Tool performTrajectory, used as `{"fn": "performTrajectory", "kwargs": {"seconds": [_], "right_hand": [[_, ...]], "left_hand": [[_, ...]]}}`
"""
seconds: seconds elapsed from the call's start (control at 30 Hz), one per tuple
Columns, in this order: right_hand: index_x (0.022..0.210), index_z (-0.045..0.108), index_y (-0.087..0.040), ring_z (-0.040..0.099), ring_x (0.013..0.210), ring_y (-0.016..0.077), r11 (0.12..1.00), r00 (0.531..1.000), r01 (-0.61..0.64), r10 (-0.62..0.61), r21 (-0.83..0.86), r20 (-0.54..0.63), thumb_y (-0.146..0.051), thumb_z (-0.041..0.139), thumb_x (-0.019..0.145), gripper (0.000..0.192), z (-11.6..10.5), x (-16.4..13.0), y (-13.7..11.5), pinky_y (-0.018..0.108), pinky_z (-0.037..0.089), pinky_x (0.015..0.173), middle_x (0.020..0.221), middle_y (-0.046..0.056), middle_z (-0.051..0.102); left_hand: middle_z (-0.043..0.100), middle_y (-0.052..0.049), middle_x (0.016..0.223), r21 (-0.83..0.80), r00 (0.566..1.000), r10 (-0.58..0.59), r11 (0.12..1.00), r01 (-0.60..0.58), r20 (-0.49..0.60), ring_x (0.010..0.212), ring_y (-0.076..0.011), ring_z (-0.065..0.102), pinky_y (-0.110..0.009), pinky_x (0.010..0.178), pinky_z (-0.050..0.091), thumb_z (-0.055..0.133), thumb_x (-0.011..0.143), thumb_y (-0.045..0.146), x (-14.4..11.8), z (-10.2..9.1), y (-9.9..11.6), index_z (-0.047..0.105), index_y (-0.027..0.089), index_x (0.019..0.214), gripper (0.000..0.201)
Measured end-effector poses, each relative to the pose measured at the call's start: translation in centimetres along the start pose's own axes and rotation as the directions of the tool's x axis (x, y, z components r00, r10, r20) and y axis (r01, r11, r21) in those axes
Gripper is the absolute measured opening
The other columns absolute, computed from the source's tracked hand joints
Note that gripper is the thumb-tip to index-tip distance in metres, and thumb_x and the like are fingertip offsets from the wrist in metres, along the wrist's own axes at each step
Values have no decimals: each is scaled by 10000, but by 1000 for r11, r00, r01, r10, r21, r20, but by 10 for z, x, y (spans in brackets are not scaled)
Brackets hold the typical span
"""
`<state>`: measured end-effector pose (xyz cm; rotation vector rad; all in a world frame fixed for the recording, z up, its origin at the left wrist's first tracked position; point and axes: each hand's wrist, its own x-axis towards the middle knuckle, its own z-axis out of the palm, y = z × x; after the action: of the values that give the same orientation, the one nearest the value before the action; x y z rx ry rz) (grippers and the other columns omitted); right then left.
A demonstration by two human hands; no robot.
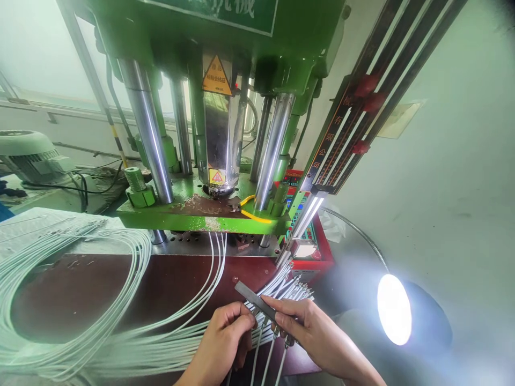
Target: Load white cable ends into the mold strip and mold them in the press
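Observation:
My right hand (308, 327) grips a flat grey metal bar (251, 296), thumb on top, just in front of the machine's table. From the underside of the bar hang several white cables (268, 358) with small metal end fittings (288, 341). My left hand (225, 335) is closed in a pinch right beside the bar's lower edge; whatever its fingertips hold is hidden. Behind and below both hands runs a thick bundle of white cables (161, 343), its metal-tipped ends (300, 289) fanned out to the right of the bar.
A green press (189, 220) with steel columns stands ahead. Yellow-handled pliers (255, 217) lie on its plate, and three or so cables come out beneath. Coiled white cables (137, 268) spread at left. A red control box (322, 257) and a lit lamp (394, 310) are at right.

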<state>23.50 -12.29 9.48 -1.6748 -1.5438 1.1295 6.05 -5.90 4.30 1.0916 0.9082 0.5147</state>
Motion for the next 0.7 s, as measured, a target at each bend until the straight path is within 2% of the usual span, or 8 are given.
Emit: {"fn": "performTrajectory", "kwargs": {"seconds": [0.13, 0.23, 0.33, 0.43, 0.53, 0.63, 0.7], "right_hand": [[1286, 555, -252, 597, 1077, 243, 1000, 1000, 15, -15, 23, 19, -384, 485, 925, 392, 0, 2, -1, 373, 426, 963, 1159, 20, 684], [1287, 558, -252, 602, 1050, 241, 998, 998, 36, -38, 44, 52, -381, 486, 920, 395, -2, 5, -2, 365, 427, 956, 1088, 10, 708], [1281, 567, -251, 620, 949, 221, 997, 995, 55, -58, 46, 85, -374, 484, 917, 393, -7, 11, 2, 337, 458, 877, 989, -1, 724], [1286, 568, -243, 622, 877, 189, 999, 993, 38, -41, 32, 114, -362, 471, 917, 400, -11, 22, 8, 290, 471, 776, 953, 0, 716], [1248, 602, -236, 609, 748, 148, 996, 993, 19, -8, -87, 120, -329, 509, 877, 394, -12, 38, 13, 244, 448, 666, 844, -13, 703], [1099, 676, -252, 578, 665, 128, 976, 997, 25, -9, -214, 73, -260, 570, 790, 327, -7, 54, 15, 228, 397, 592, 763, -37, 682], [991, 695, -239, 571, 653, 133, 955, 1000, 17, -14, -296, 11, -203, 557, 750, 280, 0, 61, 16, 243, 372, 587, 730, -34, 671]], "left_hand": [[462, 54, 446, -5, 1000, -15, 1000, 15, -20, 348, -70, 362, -201, 358, 214, 532, 748, 398, -3, 2, -3, 494, 183, 601, 263], [495, 40, 464, -17, 1000, -17, 1000, 16, -12, 350, -73, 388, -201, 363, 227, 533, 749, 360, -1, 2, -3, 508, 175, 602, 238], [521, 28, 479, -55, 999, -9, 998, 11, 40, 368, -91, 431, -207, 377, 285, 537, 762, 347, 2, 0, 1, 514, 171, 624, 226], [571, 7, 551, -55, 994, -40, 997, 46, 105, 415, -119, 500, -227, 409, 365, 544, 794, 430, 3, -7, 1, 523, 168, 696, 280], [607, -16, 652, 51, 991, -59, 997, 54, 121, 507, -151, 579, -254, 488, 439, 553, 795, 525, -2, -18, -11, 527, 170, 764, 358], [624, -36, 696, 311, 994, 108, 945, -102, -1, 605, -176, 612, -259, 559, 463, 578, 790, 518, -17, -31, -23, 583, 175, 885, 356], [641, -50, 724, 445, 963, 255, 875, -190, -91, 606, -169, 597, -245, 548, 454, 580, 799, 482, -28, -37, -22, 610, 184, 947, 334]]}}
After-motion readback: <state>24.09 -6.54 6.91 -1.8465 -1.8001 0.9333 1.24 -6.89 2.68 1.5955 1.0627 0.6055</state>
